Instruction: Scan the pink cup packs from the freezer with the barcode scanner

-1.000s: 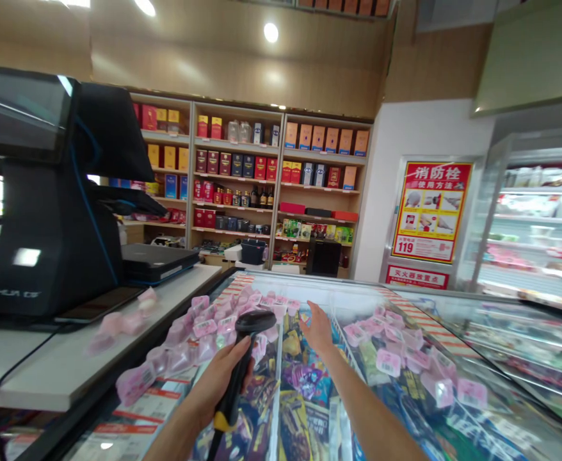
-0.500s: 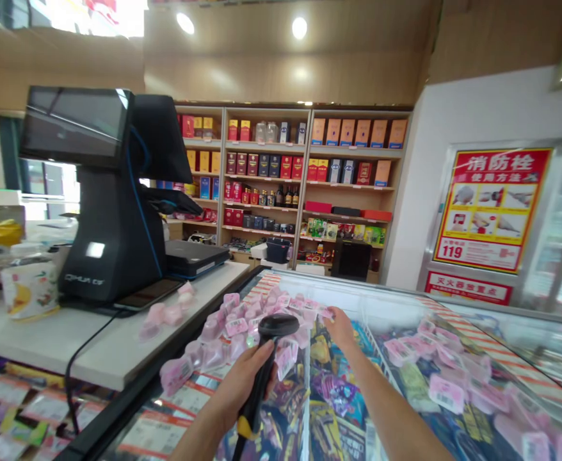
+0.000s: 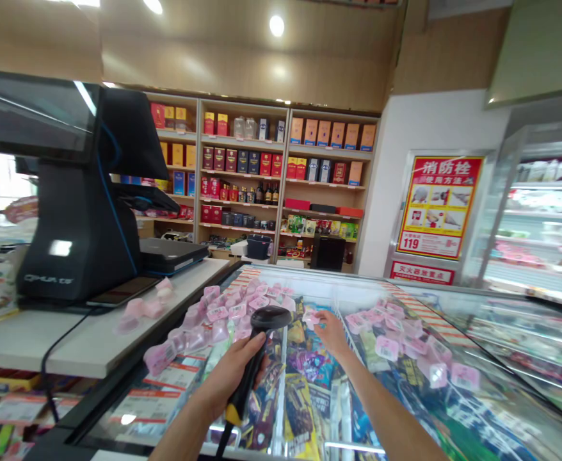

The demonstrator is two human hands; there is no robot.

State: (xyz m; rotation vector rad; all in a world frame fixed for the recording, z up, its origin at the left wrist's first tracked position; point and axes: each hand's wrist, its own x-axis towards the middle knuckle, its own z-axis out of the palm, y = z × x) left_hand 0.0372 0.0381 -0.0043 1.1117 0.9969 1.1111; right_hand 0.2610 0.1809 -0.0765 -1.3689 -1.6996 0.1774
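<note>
My left hand (image 3: pixel 235 371) is wrapped round the black handle of a barcode scanner (image 3: pixel 270 316), whose head points away from me. Pinched in the fingertips of my right hand (image 3: pixel 331 334) is a small pink cup (image 3: pixel 310 317) with a pale label. Both hands are above the glass top of a display freezer. To the left of the scanner, a heap of similar pink cups (image 3: pixel 217 314) with barcode labels lies on the glass. A second group of pink cups (image 3: pixel 413 346) is spread to the right of my right hand.
A black checkout terminal (image 3: pixel 77 224) stands on the white counter (image 3: pixel 84 349) at left, with a few pink cups (image 3: pixel 144 308) near its edge. Colourful packets (image 3: pixel 305 410) lie under the glass. Shelves of boxes (image 3: pixel 245 163) line the back wall.
The view has turned to the right. My right hand has drawn a pink cup away from the left heap, over the glass between the two groups. The scanner stays in my left hand.
</note>
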